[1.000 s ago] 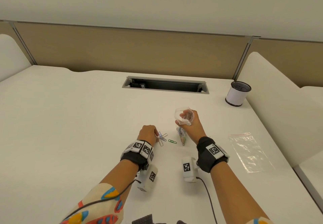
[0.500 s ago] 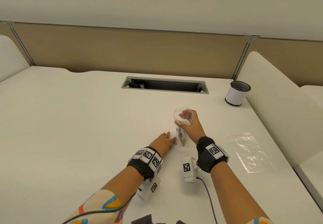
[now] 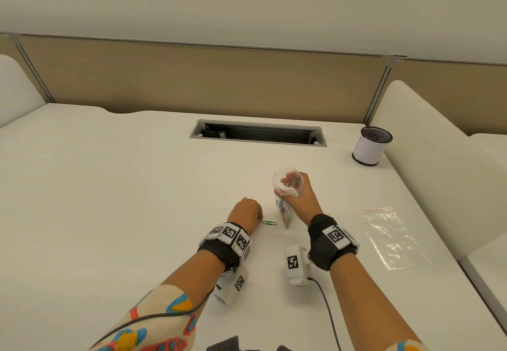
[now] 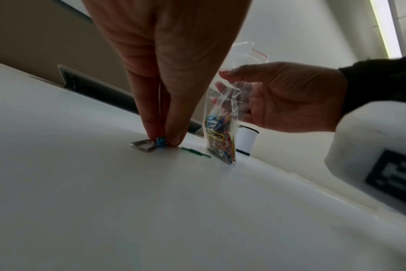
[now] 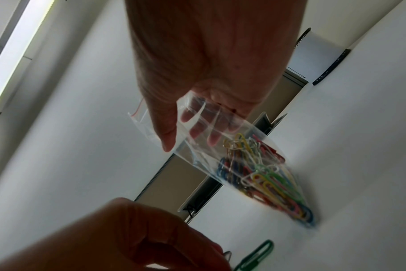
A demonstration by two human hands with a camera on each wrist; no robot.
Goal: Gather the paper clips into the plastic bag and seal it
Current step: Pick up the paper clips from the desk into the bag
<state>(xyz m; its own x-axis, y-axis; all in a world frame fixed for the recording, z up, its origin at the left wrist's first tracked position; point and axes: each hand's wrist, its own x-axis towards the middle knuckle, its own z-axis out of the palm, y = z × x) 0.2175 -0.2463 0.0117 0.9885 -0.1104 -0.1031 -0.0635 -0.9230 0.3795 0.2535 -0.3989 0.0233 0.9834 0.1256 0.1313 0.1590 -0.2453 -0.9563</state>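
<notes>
My right hand (image 3: 300, 197) holds a small clear plastic bag (image 3: 286, 186) upright by its open mouth, its bottom corner touching the table. Several coloured paper clips (image 5: 267, 179) fill the bag's lower part. To its left my left hand (image 3: 245, 212) is curled, fingertips down on the table. In the left wrist view the fingertips (image 4: 174, 141) pinch a blue paper clip (image 4: 160, 143), and a silver clip (image 4: 143, 146) lies against them. A green paper clip (image 3: 269, 223) lies loose between my left hand and the bag.
A second, empty zip bag (image 3: 389, 238) lies flat at the right, near the table's edge. A white mesh pen cup (image 3: 371, 146) stands at the back right. A cable slot (image 3: 258, 136) is sunk into the table behind the hands.
Half a second ago my left hand lay stretched toward the bag with straight fingers. It has since drawn back left and curled onto the clips. The right hand and bag have stayed put.
</notes>
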